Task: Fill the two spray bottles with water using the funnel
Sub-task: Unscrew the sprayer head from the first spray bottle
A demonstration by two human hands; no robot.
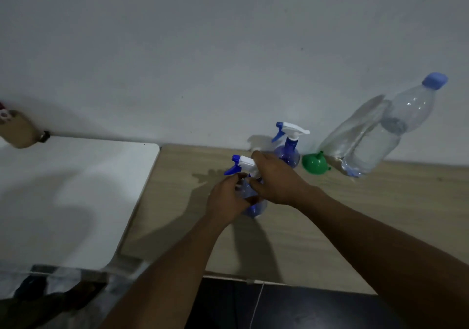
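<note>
A blue spray bottle point(253, 208) with a white and blue trigger head stands on the wooden table point(330, 227) in the middle. My left hand point(224, 201) wraps its body from the left. My right hand point(276, 178) grips its neck and trigger head from the right. A second blue spray bottle point(288, 151) stands behind, by the wall, untouched. To its right a green funnel point(314, 165) lies mouth down. A large clear water bottle point(375, 135) with a blue cap stands at the right, holding water.
A white table point(63, 189) adjoins the wooden one on the left. A beige object point(20, 132) sits at its far left edge by the wall. Dark floor shows below the table's front edge.
</note>
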